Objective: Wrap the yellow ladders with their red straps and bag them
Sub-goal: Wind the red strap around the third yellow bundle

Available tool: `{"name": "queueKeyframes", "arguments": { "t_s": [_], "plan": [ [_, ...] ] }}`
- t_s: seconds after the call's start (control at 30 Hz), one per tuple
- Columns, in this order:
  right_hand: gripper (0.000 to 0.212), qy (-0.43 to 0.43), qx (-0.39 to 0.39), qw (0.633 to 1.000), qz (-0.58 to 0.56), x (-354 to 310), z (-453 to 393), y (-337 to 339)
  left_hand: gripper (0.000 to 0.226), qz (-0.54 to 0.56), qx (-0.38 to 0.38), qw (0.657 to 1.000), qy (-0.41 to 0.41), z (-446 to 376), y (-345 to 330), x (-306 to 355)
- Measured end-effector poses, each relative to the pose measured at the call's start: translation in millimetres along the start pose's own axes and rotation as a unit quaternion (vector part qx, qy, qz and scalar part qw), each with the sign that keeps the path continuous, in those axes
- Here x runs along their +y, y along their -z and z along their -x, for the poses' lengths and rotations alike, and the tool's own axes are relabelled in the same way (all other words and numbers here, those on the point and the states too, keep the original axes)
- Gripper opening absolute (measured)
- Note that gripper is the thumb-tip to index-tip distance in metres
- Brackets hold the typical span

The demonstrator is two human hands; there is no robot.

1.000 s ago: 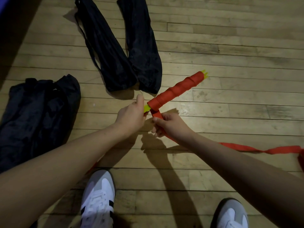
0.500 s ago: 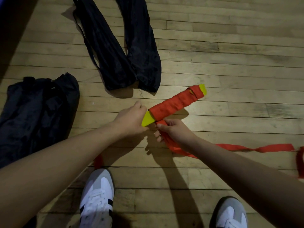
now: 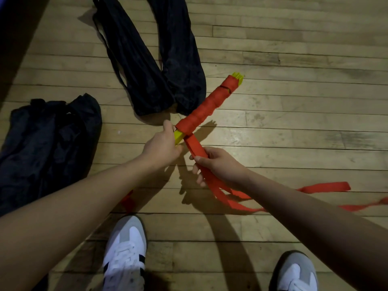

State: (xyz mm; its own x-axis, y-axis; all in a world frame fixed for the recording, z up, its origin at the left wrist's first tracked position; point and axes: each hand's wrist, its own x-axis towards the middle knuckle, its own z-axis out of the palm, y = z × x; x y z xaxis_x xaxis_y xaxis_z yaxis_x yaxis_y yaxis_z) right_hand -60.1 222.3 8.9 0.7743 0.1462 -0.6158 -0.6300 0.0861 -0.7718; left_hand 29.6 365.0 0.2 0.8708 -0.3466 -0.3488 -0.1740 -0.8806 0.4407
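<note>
Ladder: I see the yellow ladder (image 3: 210,106), strap-wound, held above the floor (image 3: 294,127).
Left hand (image 3: 161,147): fingers grip its bare yellow end.
Right hand (image 3: 218,164): fingers pinch the red strap (image 3: 194,147).
Bags: 2 black bags (image 3: 151,59) beyond, 1 dark bag (image 3: 46,143) left.

Yellow ladder (image 3: 179,137), bundled, held slanted above the floor; red strap (image 3: 206,106) coils round most of it. Loose strap trails rightward; three dark bags (image 3: 180,59) lie flat beyond.

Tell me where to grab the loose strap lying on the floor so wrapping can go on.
Judging from its lie, take the strap just behind the right hand, coming from the right. There it runs flat and taut from the bundle; farther right it twists along the floor. The left hand holds the bundle's yellow end.
</note>
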Motion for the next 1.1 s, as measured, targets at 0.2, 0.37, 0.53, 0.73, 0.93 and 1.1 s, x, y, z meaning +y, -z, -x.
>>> {"name": "queueKeyframes", "arguments": {
  "t_s": [0.2, 0.37, 0.53, 0.73, 0.93, 1.1],
  "plan": [
    [0.020, 0.026, 0.051, 0.995, 0.079, -2, -3, 9, 0.041, 0.062, -0.105, 0.993, -0.008, 4, -5, -8],
    [0.023, 0.012, 0.074, 0.992, 0.098, 3, -1, 7, 0.052, -0.031, -0.115, 0.992, -0.050, 10, -8, -12],
    [0.017, -0.012, 0.078, 0.994, 0.076, 5, 2, 9, 0.059, -0.128, -0.040, 0.985, -0.107, 11, -4, -10],
    [0.015, 0.001, 0.067, 0.995, 0.073, 6, 0, 3, 0.054, -0.095, 0.011, 0.984, -0.148, 13, 1, -8],
    [0.018, 0.009, 0.072, 0.993, 0.091, 2, -1, 3, 0.049, -0.073, -0.006, 0.982, -0.175, 14, 2, -10],
    [0.018, 0.016, 0.077, 0.994, 0.079, 3, 3, -3, 0.039, -0.172, 0.010, 0.964, -0.200, 15, -2, -9]
  ]
}}
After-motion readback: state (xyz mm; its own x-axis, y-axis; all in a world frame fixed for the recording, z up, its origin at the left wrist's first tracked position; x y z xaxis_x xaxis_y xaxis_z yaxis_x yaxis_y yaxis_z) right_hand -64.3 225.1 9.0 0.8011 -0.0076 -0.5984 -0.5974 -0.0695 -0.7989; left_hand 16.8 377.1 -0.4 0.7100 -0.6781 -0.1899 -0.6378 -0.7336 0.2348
